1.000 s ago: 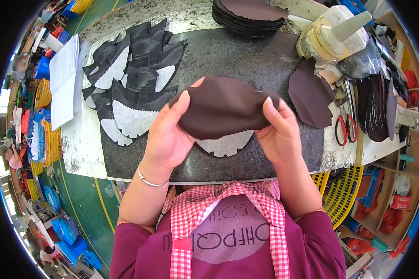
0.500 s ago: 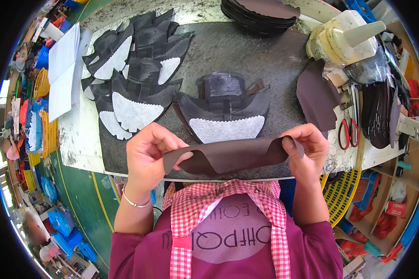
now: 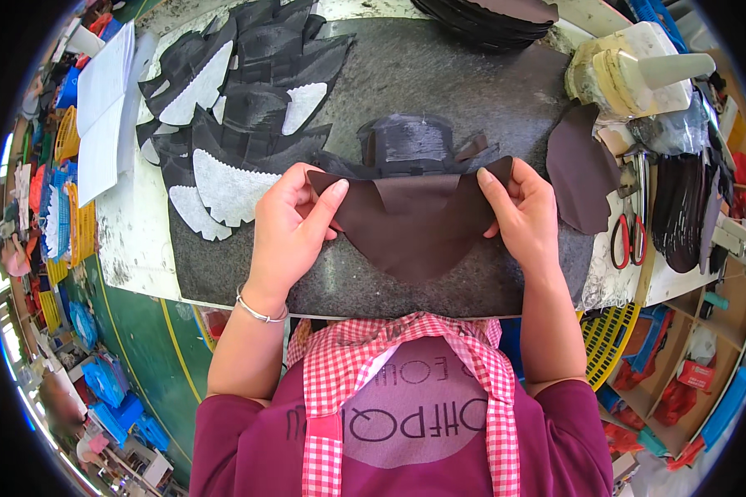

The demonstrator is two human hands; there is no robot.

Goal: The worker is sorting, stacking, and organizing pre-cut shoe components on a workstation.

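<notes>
**Brown leather piece held at both corners**

Left hand [image 3: 286,224] and right hand [image 3: 522,211] each pinch an upper corner of the brown leather piece [image 3: 414,224], frame centre, over the dark desk [image 3: 472,74]. Black cut pieces [image 3: 249,116] upper left; glue bottle [image 3: 630,74] upper right; red scissors [image 3: 630,232] right.

Dark brown leather piece [image 3: 413,222], red-handled scissors [image 3: 628,240], red-and-white checked apron [image 3: 406,398], dark grey work slab [image 3: 439,74]
</notes>
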